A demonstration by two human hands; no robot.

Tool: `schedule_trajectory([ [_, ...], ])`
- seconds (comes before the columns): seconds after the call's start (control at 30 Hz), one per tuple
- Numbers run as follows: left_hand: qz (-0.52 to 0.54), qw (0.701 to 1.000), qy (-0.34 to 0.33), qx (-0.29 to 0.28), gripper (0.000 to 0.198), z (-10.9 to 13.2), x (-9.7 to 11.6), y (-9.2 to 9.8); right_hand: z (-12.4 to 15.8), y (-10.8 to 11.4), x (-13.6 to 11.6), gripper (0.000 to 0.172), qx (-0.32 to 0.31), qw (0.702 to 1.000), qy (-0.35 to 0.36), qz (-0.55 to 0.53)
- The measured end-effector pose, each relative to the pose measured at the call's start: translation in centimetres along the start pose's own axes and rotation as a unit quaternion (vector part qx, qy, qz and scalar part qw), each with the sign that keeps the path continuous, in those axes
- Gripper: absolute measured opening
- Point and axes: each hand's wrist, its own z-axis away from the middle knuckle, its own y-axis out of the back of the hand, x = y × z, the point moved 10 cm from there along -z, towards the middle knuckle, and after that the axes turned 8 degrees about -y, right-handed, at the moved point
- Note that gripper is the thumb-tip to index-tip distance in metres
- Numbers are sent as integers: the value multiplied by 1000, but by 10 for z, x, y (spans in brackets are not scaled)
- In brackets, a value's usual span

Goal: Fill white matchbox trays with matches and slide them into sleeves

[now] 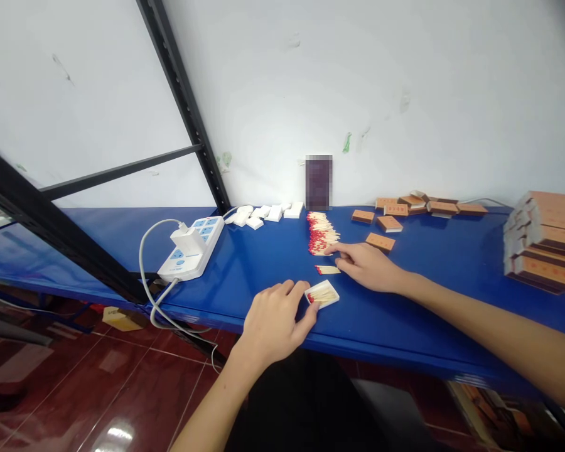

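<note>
My left hand (280, 317) is closed on the end of a small white matchbox tray (330, 304), thumb at the near side and fingers at the far side. Several red-tipped matches (322, 294) lie inside the tray. My right hand (365, 263) has its index finger stretched out, its tip touching the near edge of a heap of matches (322, 233). Its other fingers bend toward the table, beside a small separate group of matches (327, 270) lying between the heap and the tray.
White empty trays (274, 213) lie along the wall, left of a blurred dark rectangle (319, 182). Orange matchbox sleeves (380, 242) are scattered to the right, with a tall stack of matchboxes (546, 242) at far right. A power strip (193, 251) and black shelf post (186, 94) stand left.
</note>
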Motion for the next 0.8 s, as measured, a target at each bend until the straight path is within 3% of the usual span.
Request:
schedule_trajectory([
  [0.4, 8, 1000, 8, -4, 23, -1, 0, 3, -10, 4, -5, 26, 19, 999, 19, -19],
  [0.8, 12, 1000, 12, -1, 26, 1, -1, 2, -19, 3, -6, 24, -65, 992, 48, -99],
])
